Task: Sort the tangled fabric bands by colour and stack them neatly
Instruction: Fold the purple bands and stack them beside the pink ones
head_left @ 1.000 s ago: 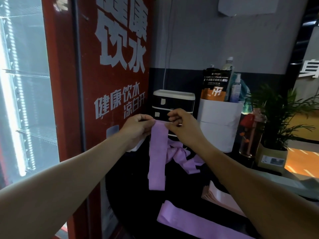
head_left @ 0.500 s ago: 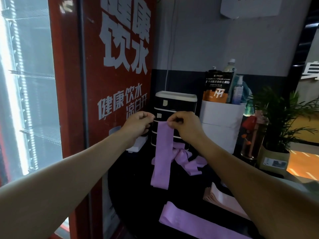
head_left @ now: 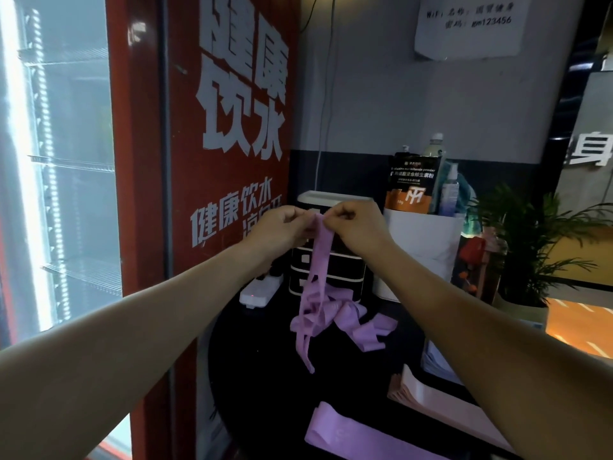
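Left hand (head_left: 278, 227) and right hand (head_left: 356, 229) pinch the top of a soft, flat purple band (head_left: 321, 257), fingers curled tight, nearly touching. It hangs limp toward 6 o'clock into a crumpled purple tangle (head_left: 335, 318) on the black table (head_left: 262, 376). Smooth pink stack (head_left: 438, 405) at 4 o'clock.

Dim, soft focus; LED strip (head_left: 49, 161) glare at left; wide-angle bending at edges.

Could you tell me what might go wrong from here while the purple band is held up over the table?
1. The held band runs down into the tangle; lifting further may drag the whole clump up rather than free one band.
2. Both hands, left and right, pinch only its top edge, so it might slip.
3. A swinging tail could disturb the stacks, purple and pink.
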Demonstrator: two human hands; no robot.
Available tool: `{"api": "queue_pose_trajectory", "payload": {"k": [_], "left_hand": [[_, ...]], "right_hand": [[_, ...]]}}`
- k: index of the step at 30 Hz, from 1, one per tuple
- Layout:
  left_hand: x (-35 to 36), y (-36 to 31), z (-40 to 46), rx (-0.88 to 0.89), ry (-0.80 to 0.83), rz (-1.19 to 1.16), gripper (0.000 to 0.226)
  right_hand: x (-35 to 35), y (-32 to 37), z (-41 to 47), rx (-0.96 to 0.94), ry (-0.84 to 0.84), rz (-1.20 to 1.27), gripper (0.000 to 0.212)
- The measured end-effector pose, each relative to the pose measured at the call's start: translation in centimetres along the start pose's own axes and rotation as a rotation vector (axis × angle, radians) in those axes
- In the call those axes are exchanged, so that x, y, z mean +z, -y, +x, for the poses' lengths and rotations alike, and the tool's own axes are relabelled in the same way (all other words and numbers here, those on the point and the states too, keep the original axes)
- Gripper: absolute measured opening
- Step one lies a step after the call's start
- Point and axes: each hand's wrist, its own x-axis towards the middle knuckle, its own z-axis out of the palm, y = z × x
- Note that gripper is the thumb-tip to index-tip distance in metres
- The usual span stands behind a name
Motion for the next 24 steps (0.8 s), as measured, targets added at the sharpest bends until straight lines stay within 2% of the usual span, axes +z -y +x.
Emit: {"api": "queue_pose_trajectory", "payload": {"k": [4, 9, 14, 17, 19, 21, 24], "left_hand": [[0.8, -2.5, -0.1, -0.049, 0.071, -0.208, 0.029], [1.5, -4.5, -0.4, -0.064, 0.06, -0.298, 0.016], [3.4, -5.5, -1.0, -0.079, 0.049, -0.302, 0.02], [5.2, -6.0, -1.9, -0.079, 0.062, -0.378, 0.018], [6.2, -6.1, -2.4, -0.082, 0.063, -0.419, 0.018], [7.0, -5.7, -2.8, -0.096, 0.068, -0.381, 0.012], [8.1, -4.7, -3.7, -0.107, 0.092, -0.239, 0.011]], "right_hand": [[-1.6, 2.0, -0.6, -0.045, 0.062, 0.07, 0.013], [-4.1, 2.9, -1.4, 0.037, 0.098, 0.221, 0.023], [-6.4, 2.8, -2.6, 0.073, 0.039, 0.214, 0.012], [-7.2, 2.0, -4.1, 0.17, 0.126, 0.25, 0.015], [-7.6, 1.7, -5.4, 0.208, 0.186, 0.239, 0.008], [-8.1, 1.2, -6.6, 0.231, 0.178, 0.16, 0.01], [-8.9, 0.3, -8.1, 0.238, 0.17, 0.06, 0.03]]}}
